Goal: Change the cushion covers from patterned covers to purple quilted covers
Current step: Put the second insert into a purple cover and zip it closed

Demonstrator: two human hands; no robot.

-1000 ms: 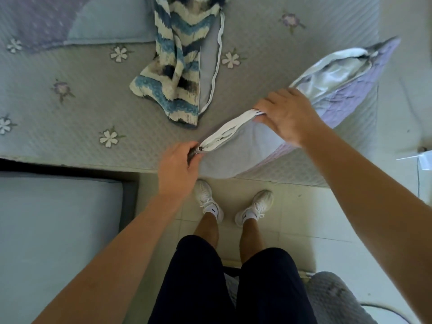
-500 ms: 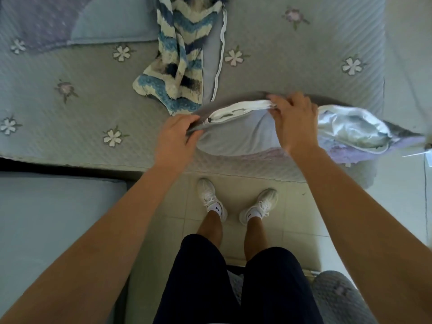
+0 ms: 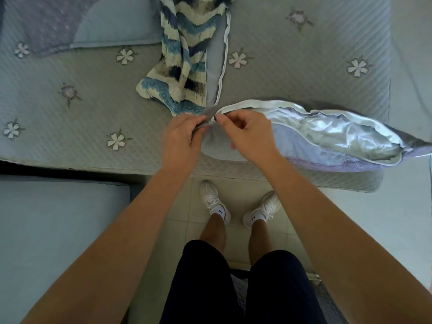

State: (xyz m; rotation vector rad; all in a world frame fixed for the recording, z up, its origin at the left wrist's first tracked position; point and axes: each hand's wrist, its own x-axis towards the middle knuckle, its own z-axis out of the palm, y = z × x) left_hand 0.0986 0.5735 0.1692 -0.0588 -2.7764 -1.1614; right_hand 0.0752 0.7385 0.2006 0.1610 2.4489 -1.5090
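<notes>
The corner of the purple quilted cushion cover (image 3: pixel 346 163) on the grey flowered bedspread (image 3: pixel 70 113) is pinched by the left hand (image 3: pixel 181 139), its zip end by the right hand (image 3: pixel 250 134)

Flowered quilted bed (image 3: pixel 70 118) carries chevron patterned cover (image 3: pixel 184 66), half-covered cushion (image 3: pixel 339 134) near front edge.

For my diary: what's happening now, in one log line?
left hand: grips purple cover corner | right hand: pinches zip end | cushion: inside, opening gapes | patterned cover: off, on bed
</notes>
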